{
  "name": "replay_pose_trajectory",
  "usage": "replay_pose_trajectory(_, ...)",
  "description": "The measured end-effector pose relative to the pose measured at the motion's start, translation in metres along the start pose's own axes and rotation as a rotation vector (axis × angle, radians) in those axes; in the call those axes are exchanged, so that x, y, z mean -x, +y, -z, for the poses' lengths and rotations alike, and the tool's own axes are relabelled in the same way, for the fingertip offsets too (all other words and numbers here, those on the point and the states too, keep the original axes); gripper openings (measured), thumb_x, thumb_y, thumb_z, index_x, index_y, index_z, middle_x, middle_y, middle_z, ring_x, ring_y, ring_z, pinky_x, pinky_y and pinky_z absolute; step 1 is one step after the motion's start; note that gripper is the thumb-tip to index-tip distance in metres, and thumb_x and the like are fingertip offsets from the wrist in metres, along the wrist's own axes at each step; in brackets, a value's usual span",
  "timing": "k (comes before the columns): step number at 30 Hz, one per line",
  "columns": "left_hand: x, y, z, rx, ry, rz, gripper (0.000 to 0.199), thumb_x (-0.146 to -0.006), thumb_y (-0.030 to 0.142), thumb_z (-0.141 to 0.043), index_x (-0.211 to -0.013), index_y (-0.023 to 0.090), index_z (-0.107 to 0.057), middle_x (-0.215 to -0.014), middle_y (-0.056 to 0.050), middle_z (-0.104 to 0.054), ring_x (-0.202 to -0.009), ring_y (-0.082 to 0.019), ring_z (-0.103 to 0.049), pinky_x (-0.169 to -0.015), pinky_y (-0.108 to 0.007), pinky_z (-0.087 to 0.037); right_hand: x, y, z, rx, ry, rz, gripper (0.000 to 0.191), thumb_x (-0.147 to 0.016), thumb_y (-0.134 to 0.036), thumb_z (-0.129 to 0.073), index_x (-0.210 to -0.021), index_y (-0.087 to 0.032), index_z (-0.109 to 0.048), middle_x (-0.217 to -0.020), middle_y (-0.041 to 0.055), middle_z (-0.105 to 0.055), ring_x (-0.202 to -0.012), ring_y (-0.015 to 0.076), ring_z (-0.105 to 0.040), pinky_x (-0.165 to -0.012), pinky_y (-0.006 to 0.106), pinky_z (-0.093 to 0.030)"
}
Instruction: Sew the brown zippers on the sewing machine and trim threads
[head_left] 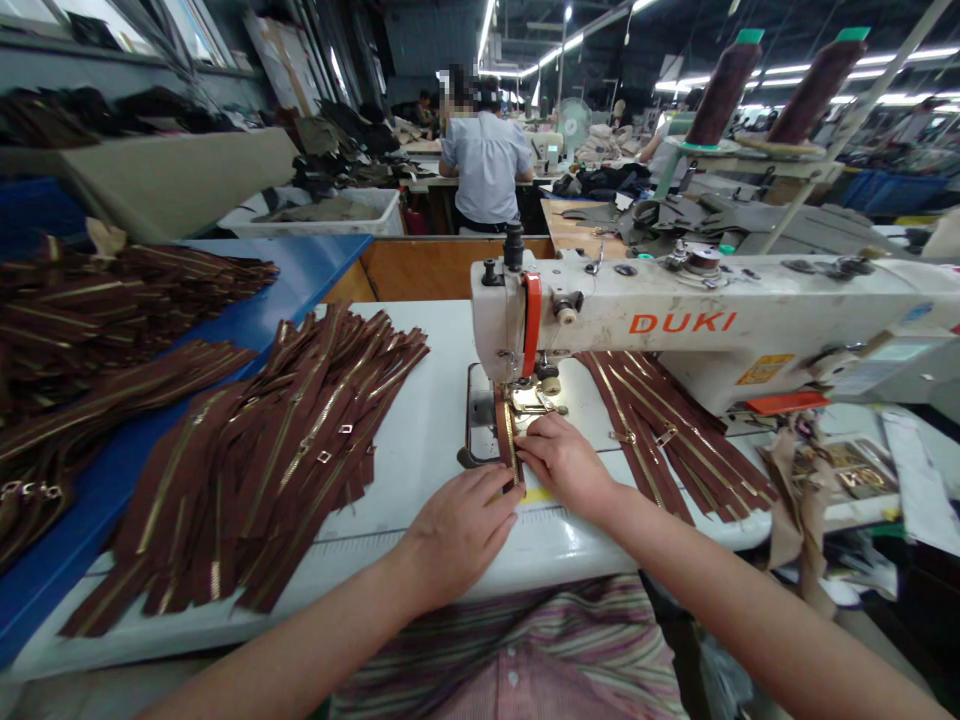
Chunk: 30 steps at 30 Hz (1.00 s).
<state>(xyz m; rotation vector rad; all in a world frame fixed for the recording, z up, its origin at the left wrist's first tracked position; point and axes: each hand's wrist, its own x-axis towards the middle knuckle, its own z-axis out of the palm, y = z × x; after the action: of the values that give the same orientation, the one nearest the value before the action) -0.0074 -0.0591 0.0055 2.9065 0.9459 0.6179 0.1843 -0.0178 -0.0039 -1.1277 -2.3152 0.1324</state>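
Note:
A brown zipper (508, 440) with gold teeth runs lengthwise under the needle area of a white sewing machine (600, 300). My left hand (466, 515) lies at the zipper's near end, its fingers closed together on the tape. Just right of the teeth, my right hand (564, 460) pinches the zipper's edge close to the presser foot. Many brown zippers (300, 440) with gold pulls are piled left of the machine. More zippers (660, 440) lie fanned out beneath the machine arm on the right. The fingertips partly hide the held zipper.
A blue table (315, 262) on the left bears further heaps of brown zippers (112, 310). Two brown thread cones (724, 95) stand above the machine at right. Ahead, a person in a light blue shirt (486, 165) sits facing away. Scraps of cloth (802, 500) hang at the right edge.

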Motion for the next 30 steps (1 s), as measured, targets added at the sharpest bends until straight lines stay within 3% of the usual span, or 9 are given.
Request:
replay_pose_trajectory(13, -0.005, -0.007, 0.0, -0.016, -0.023, 0.002, 0.026, -0.091, 0.018, -0.041, -0.109, 0.015, -0.061, -0.109, -0.013, -0.064, -0.104, -0.025, -0.059, -0.088, -0.044, -0.052, -0.01, 0.003, 0.001, 0.141, -0.05, 0.007, 0.015, -0.088, -0.018, -0.058, -0.079, -0.015, -0.07, -0.078, 0.0066, -0.062, -0.081, 0.0212, -0.052, -0.074, 0.033, -0.043)
replay_pose_trajectory(23, -0.023, -0.025, -0.005, -0.09, -0.059, 0.035, 0.023, -0.089, 0.018, -0.048, -0.107, 0.011, -0.061, -0.106, -0.013, -0.065, -0.1, -0.026, -0.06, -0.089, -0.044, -0.052, -0.026, 0.011, -0.001, 0.193, -0.11, -0.03, 0.02, -0.09, -0.014, -0.053, -0.079, -0.014, -0.07, -0.08, 0.007, -0.063, -0.08, 0.0203, -0.052, -0.071, 0.032, -0.037)
replay_pose_trajectory(30, -0.037, -0.037, -0.009, -0.1, -0.048, 0.053, 0.026, -0.092, 0.02, -0.043, -0.108, 0.01, -0.061, -0.108, -0.013, -0.065, -0.104, -0.026, -0.059, -0.093, -0.043, -0.051, -0.028, 0.015, -0.003, 0.187, -0.105, -0.017, 0.019, -0.091, -0.017, -0.053, -0.084, -0.014, -0.07, -0.082, 0.0073, -0.063, -0.08, 0.0203, -0.051, -0.071, 0.032, -0.035)
